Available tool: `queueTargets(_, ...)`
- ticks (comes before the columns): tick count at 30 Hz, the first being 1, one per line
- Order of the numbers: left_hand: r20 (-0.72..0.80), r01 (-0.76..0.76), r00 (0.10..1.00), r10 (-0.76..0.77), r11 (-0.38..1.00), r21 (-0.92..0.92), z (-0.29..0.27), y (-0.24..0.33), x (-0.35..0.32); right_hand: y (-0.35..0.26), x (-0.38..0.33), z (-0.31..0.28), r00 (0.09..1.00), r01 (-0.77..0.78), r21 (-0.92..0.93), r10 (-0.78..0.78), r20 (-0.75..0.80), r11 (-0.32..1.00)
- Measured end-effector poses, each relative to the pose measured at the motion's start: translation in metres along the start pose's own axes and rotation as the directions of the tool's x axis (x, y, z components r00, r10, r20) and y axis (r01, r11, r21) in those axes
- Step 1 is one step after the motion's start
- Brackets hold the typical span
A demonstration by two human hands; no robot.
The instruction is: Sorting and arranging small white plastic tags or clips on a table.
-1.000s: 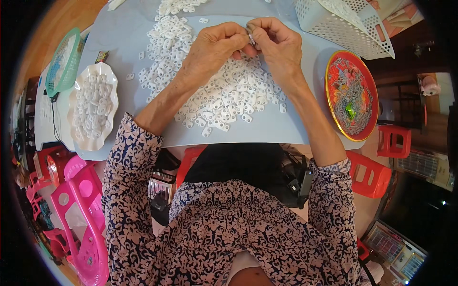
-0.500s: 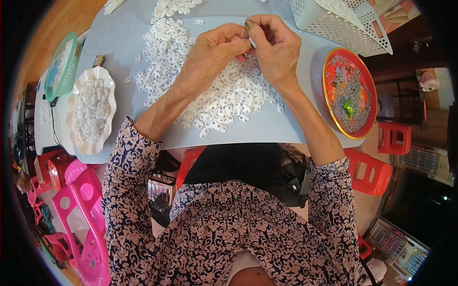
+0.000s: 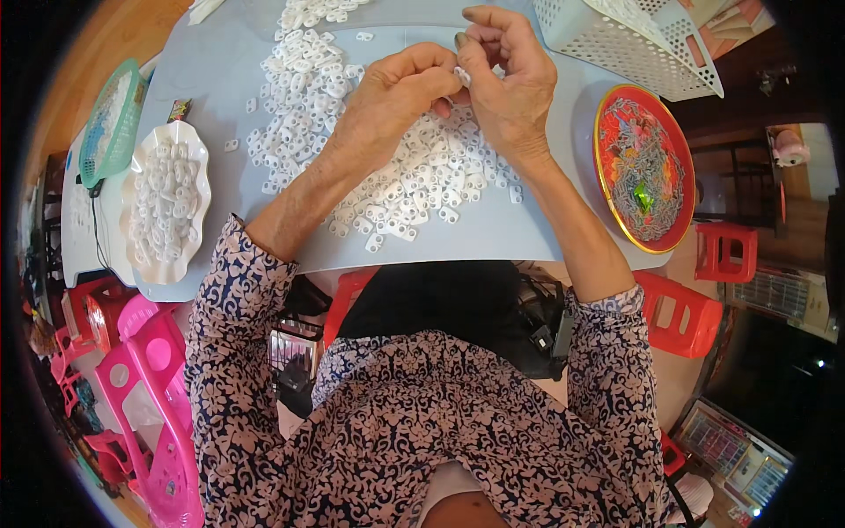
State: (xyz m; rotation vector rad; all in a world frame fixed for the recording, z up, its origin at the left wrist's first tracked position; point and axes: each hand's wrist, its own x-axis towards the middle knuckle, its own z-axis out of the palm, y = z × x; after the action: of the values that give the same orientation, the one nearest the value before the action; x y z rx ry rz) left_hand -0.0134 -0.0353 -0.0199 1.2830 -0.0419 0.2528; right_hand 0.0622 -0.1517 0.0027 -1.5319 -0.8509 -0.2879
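head view: the left hand (image 3: 396, 92) and the right hand (image 3: 509, 84) meet above a grey-blue table mat (image 3: 220, 79), fingertips pressed together around 1 small white plastic piece (image 3: 461, 76) pinched between them. both hands have their fingers curled in tight on that piece; most of it is hidden by the fingertips. under and around the hands lies a spread heap of white plastic pieces (image 3: 308, 84), running from the top edge of the mat down toward the person's body. to the left sits a white scalloped dish (image 3: 167, 207) filled with more of the same pieces, with a green mesh basket (image 3: 110, 123) just beyond it. to the right, a red round plate (image 3: 642, 180) holds grey bits and 1 green thing. a white perforated basket (image 3: 634, 40) stands at the upper right, near the right hand.
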Motion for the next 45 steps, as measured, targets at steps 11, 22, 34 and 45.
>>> queueTargets(11, -0.059, -0.002, 0.998, 0.015, 0.976, 0.219, -0.010, 0.014, 0.005, 0.006, 0.006, -0.013, 0.951, -0.238, 0.150, 0.199, 0.237, 0.960)
queueTargets(22, -0.064, -0.038, 0.997, 0.050, 0.985, 0.171, -0.016, 0.015, 0.009, 0.016, 0.007, -0.017, 0.904, -0.343, 0.210, 0.261, 0.339, 0.915)
queueTargets(34, -0.017, -0.006, 1.000, 0.009, 0.984, 0.181, -0.020, 0.009, 0.009, 0.018, 0.011, -0.022, 0.884, -0.383, 0.263, 0.270, 0.382, 0.885)
queueTargets(45, 0.010, -0.071, 0.997, 0.071, 0.960, 0.272, -0.019, 0.009, 0.008, 0.013, 0.010, -0.021, 0.893, -0.295, 0.169, 0.208, 0.399, 0.941)
